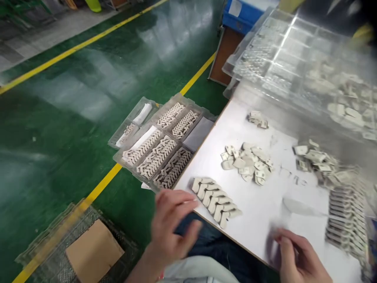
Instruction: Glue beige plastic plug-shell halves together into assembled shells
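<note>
My left hand (173,226) is beside the front edge of the white work table (247,236). Its thumb and fingers are apart and it holds nothing. Just beyond its fingertips lies a row of nested, angled off-white parts (216,200). My right hand (302,255) is low over the table, thumb and forefinger pinched together. Whatever may be between those fingertips is too blurred to make out. Farther in lies a loose heap of flat off-white pieces (249,161). Stacked rows of similar parts (346,220) stand to the right of my right hand.
Compartmented plastic trays (156,149) with rows of parts sit left of the table. Clear trays (282,51) with loose pieces cover its far side. A small cluster (257,119) and another heap (316,157) lie nearby. Cardboard (94,251) rests on a crate at floor level.
</note>
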Action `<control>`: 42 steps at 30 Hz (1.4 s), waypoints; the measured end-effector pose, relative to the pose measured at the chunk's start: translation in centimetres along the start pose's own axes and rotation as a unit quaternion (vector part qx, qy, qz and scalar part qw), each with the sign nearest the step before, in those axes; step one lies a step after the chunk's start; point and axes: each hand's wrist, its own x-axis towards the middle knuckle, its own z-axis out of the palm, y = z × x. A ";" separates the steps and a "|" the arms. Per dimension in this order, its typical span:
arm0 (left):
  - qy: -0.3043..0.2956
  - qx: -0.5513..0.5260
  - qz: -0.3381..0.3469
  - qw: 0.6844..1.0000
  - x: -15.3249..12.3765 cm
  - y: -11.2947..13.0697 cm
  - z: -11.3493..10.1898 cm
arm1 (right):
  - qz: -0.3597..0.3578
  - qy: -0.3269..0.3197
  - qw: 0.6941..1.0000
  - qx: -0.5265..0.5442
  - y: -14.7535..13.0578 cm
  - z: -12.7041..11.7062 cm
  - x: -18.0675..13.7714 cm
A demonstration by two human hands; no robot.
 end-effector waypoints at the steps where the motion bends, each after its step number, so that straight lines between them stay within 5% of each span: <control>1: -0.045 0.016 0.022 0.999 0.3 2.1 0.9 | 0.000 0.006 1.000 0.010 -0.2 0.0 0.1; 5: -0.141 0.110 0.050 0.983 1.1 5.3 3.3 | -0.043 0.005 0.996 0.078 -0.5 0.1 0.0; 17: -0.145 0.267 0.104 0.947 1.1 6.8 5.5 | -0.110 -0.002 0.972 0.209 0.7 -0.4 0.0; 24: -0.193 0.209 0.119 0.951 1.0 8.7 5.3 | -0.138 -0.003 0.958 0.250 0.8 -0.3 0.2; 35: -0.303 0.230 0.174 0.908 1.7 9.4 9.0 | -0.127 -0.013 0.958 0.255 0.3 -0.6 0.3; 38: -0.315 0.199 0.160 0.914 1.9 10.1 8.3 | -0.130 -0.019 0.957 0.258 0.5 -0.7 0.4; 42: -0.261 0.098 0.096 0.955 3.6 9.7 3.0 | -0.119 -0.009 0.960 0.255 0.5 -1.1 0.2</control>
